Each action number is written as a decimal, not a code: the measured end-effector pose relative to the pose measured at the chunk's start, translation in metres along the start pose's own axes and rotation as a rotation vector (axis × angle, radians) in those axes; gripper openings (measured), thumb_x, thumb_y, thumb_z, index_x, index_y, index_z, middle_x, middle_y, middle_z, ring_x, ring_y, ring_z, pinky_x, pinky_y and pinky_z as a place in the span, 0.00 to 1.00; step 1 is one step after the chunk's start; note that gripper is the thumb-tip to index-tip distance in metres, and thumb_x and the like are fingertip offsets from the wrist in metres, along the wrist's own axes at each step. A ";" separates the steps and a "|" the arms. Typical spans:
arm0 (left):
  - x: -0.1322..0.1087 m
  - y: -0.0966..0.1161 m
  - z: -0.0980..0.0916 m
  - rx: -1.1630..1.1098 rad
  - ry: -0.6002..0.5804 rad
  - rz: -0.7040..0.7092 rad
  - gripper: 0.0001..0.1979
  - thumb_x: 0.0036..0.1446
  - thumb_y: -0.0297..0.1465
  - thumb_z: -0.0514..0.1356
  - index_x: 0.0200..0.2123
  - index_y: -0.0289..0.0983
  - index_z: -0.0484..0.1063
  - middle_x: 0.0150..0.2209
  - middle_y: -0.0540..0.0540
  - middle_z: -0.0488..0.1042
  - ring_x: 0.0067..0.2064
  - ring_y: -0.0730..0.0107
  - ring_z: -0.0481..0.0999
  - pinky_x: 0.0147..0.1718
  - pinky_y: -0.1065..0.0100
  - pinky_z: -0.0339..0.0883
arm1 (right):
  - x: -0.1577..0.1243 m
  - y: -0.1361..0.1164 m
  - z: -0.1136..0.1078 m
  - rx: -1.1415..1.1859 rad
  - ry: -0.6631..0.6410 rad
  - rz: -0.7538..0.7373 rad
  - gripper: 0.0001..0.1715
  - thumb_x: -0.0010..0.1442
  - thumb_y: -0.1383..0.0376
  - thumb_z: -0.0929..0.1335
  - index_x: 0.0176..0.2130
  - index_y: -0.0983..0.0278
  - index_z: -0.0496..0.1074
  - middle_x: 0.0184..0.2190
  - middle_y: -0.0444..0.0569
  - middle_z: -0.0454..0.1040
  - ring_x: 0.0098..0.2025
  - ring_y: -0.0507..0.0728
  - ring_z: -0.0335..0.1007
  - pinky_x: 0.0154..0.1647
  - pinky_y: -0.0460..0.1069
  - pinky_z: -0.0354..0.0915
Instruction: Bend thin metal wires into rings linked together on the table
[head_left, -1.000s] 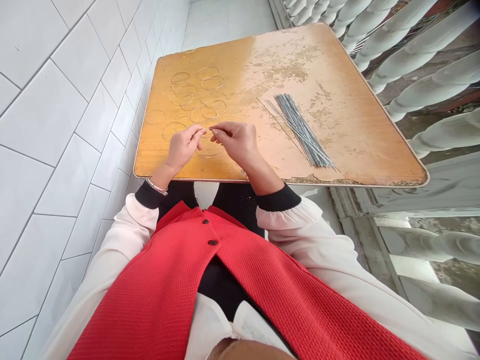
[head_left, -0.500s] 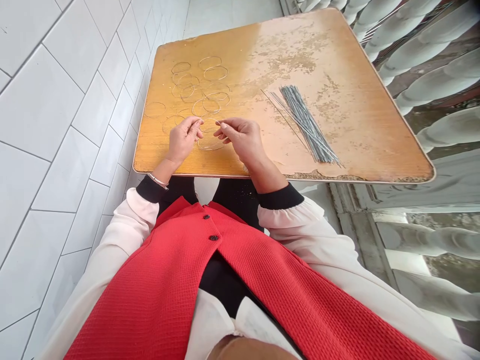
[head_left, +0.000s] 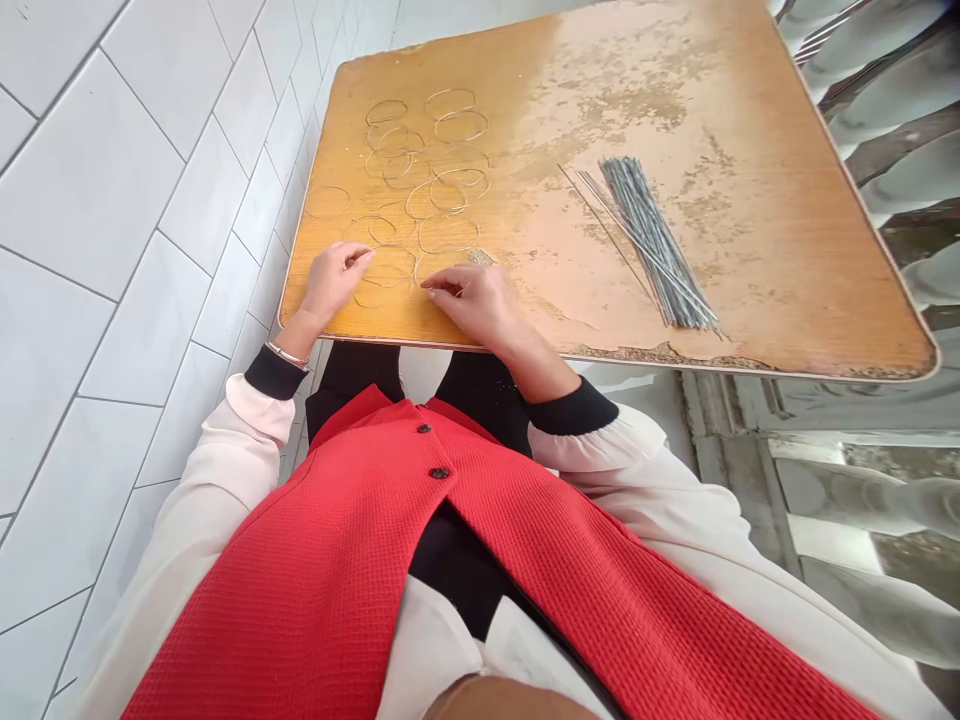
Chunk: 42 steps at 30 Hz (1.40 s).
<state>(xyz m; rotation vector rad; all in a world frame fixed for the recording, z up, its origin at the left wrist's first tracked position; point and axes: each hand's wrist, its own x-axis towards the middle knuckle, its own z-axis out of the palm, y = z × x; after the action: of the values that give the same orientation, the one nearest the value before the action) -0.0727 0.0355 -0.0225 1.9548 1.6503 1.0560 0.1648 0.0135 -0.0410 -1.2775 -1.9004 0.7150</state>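
Observation:
A thin wire ring (head_left: 415,268) is on the table between my two hands, near the front edge. My left hand (head_left: 335,277) is at the ring's left side, its fingers drawn together. Whether wire is in those fingers is too fine to see. On the other side, my right hand (head_left: 474,300) pinches at the ring's right edge with thumb and forefinger. More loose wire rings (head_left: 461,126) lie just beyond my hands, several of them overlapping. A bundle of straight grey wires (head_left: 652,240) rests further right, with a few single wires (head_left: 604,215) along its left side.
The wooden table (head_left: 810,270) has a worn, peeling surface and a chipped front edge. A white tiled wall (head_left: 135,330) runs close along the left. White balusters (head_left: 892,140) stand past the table's right side.
My hands have moved apart, the left one going left and lower toward the table. The ring now shows between them. The view has shifted, so the table appears moved.

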 end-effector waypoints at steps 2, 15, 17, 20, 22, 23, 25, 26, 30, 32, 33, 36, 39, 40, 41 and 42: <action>-0.005 -0.003 -0.006 0.035 0.046 0.044 0.10 0.66 0.36 0.59 0.39 0.38 0.78 0.42 0.44 0.81 0.47 0.68 0.79 0.51 0.67 0.70 | -0.004 -0.005 0.002 -0.084 -0.023 -0.080 0.11 0.59 0.68 0.68 0.38 0.60 0.82 0.36 0.52 0.80 0.39 0.62 0.75 0.46 0.59 0.70; -0.072 0.013 -0.006 0.487 -0.297 0.328 0.21 0.67 0.37 0.56 0.59 0.36 0.73 0.69 0.34 0.63 0.71 0.50 0.62 0.69 0.47 0.55 | -0.027 -0.016 0.012 -0.362 -0.235 -0.544 0.22 0.69 0.60 0.64 0.56 0.66 0.76 0.58 0.61 0.75 0.62 0.70 0.70 0.61 0.67 0.67; -0.072 0.012 -0.008 0.469 -0.295 0.352 0.22 0.68 0.39 0.55 0.59 0.35 0.73 0.69 0.33 0.63 0.71 0.50 0.62 0.69 0.46 0.55 | -0.032 -0.013 0.007 -0.348 -0.229 -0.538 0.24 0.69 0.60 0.63 0.58 0.67 0.75 0.60 0.61 0.73 0.65 0.70 0.66 0.63 0.67 0.66; -0.066 0.009 -0.018 0.402 -0.249 0.405 0.26 0.69 0.46 0.51 0.61 0.37 0.71 0.68 0.35 0.65 0.72 0.52 0.61 0.69 0.48 0.56 | -0.036 -0.009 -0.008 -0.364 -0.202 -0.505 0.26 0.70 0.58 0.62 0.60 0.66 0.73 0.64 0.59 0.70 0.68 0.69 0.62 0.66 0.67 0.63; -0.055 0.005 -0.027 0.380 -0.209 0.384 0.32 0.68 0.52 0.48 0.64 0.39 0.68 0.70 0.36 0.62 0.73 0.52 0.58 0.69 0.49 0.55 | -0.035 -0.004 -0.021 -0.413 -0.192 -0.478 0.28 0.70 0.55 0.62 0.63 0.64 0.71 0.67 0.58 0.66 0.70 0.70 0.58 0.67 0.67 0.61; -0.047 0.003 -0.030 0.391 -0.200 0.348 0.36 0.66 0.56 0.47 0.65 0.38 0.66 0.71 0.35 0.60 0.74 0.50 0.56 0.69 0.48 0.54 | -0.033 -0.001 -0.027 -0.442 -0.194 -0.460 0.30 0.70 0.53 0.63 0.65 0.63 0.68 0.69 0.58 0.63 0.71 0.71 0.56 0.68 0.68 0.60; -0.027 0.000 -0.034 0.441 -0.238 0.239 0.44 0.60 0.62 0.49 0.69 0.38 0.59 0.74 0.33 0.51 0.75 0.44 0.49 0.71 0.44 0.48 | -0.027 0.004 -0.036 -0.489 -0.213 -0.432 0.33 0.69 0.51 0.63 0.68 0.61 0.64 0.72 0.58 0.57 0.73 0.72 0.51 0.68 0.71 0.57; -0.016 -0.001 -0.035 0.471 -0.277 0.172 0.47 0.58 0.63 0.51 0.71 0.38 0.56 0.75 0.33 0.48 0.76 0.43 0.46 0.71 0.43 0.45 | -0.023 0.007 -0.040 -0.513 -0.235 -0.417 0.35 0.69 0.51 0.62 0.69 0.60 0.62 0.73 0.59 0.54 0.73 0.73 0.50 0.68 0.71 0.56; 0.022 0.003 -0.029 0.631 -0.398 -0.071 0.48 0.61 0.58 0.55 0.73 0.35 0.48 0.76 0.30 0.41 0.76 0.40 0.39 0.72 0.43 0.40 | -0.002 0.013 -0.042 -0.634 -0.359 -0.349 0.40 0.69 0.47 0.61 0.71 0.63 0.59 0.74 0.62 0.49 0.73 0.77 0.47 0.68 0.71 0.55; 0.032 0.006 -0.025 0.677 -0.433 -0.117 0.47 0.62 0.56 0.54 0.74 0.33 0.47 0.75 0.29 0.40 0.76 0.38 0.39 0.72 0.43 0.41 | 0.010 0.014 -0.038 -0.677 -0.390 -0.343 0.41 0.68 0.46 0.60 0.71 0.63 0.59 0.74 0.62 0.50 0.73 0.77 0.47 0.67 0.71 0.55; 0.035 0.006 -0.023 0.690 -0.444 -0.123 0.47 0.63 0.56 0.54 0.74 0.32 0.47 0.75 0.28 0.41 0.76 0.37 0.40 0.72 0.43 0.42 | 0.015 0.014 -0.036 -0.690 -0.398 -0.351 0.41 0.68 0.45 0.59 0.71 0.62 0.59 0.74 0.62 0.51 0.73 0.77 0.48 0.67 0.72 0.55; 0.041 0.007 -0.017 0.720 -0.452 -0.110 0.46 0.63 0.56 0.53 0.73 0.32 0.48 0.75 0.27 0.44 0.76 0.36 0.42 0.72 0.44 0.42 | 0.031 0.014 -0.030 -0.713 -0.426 -0.391 0.43 0.68 0.43 0.57 0.70 0.64 0.61 0.72 0.63 0.53 0.72 0.78 0.50 0.67 0.71 0.55; 0.049 0.009 -0.008 0.731 -0.454 -0.086 0.46 0.63 0.56 0.53 0.73 0.34 0.49 0.74 0.27 0.45 0.76 0.35 0.43 0.72 0.43 0.42 | 0.048 0.019 -0.024 -0.703 -0.432 -0.427 0.44 0.68 0.41 0.56 0.70 0.65 0.61 0.72 0.64 0.54 0.72 0.77 0.50 0.68 0.70 0.54; 0.053 0.012 -0.003 0.731 -0.455 -0.079 0.46 0.63 0.57 0.53 0.73 0.33 0.49 0.74 0.27 0.45 0.76 0.35 0.43 0.71 0.43 0.43 | 0.056 0.022 -0.023 -0.696 -0.427 -0.434 0.45 0.68 0.41 0.55 0.70 0.65 0.61 0.72 0.64 0.54 0.72 0.77 0.49 0.68 0.70 0.53; 0.058 0.014 0.002 0.730 -0.455 -0.071 0.46 0.63 0.57 0.52 0.73 0.33 0.50 0.74 0.27 0.45 0.75 0.35 0.44 0.71 0.43 0.43 | 0.064 0.026 -0.022 -0.687 -0.423 -0.439 0.46 0.68 0.40 0.54 0.70 0.66 0.60 0.72 0.64 0.54 0.73 0.76 0.49 0.68 0.70 0.52; 0.064 0.017 0.007 0.730 -0.451 -0.065 0.46 0.63 0.56 0.52 0.73 0.33 0.50 0.74 0.27 0.45 0.75 0.35 0.44 0.71 0.43 0.43 | 0.072 0.031 -0.021 -0.681 -0.421 -0.439 0.46 0.68 0.40 0.54 0.70 0.67 0.60 0.72 0.65 0.54 0.73 0.76 0.49 0.69 0.70 0.51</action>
<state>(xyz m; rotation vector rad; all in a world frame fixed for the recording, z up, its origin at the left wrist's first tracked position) -0.0539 0.0940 0.0042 2.2964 1.9527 -0.0723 0.1803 0.0931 -0.0335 -1.0573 -2.8043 0.0918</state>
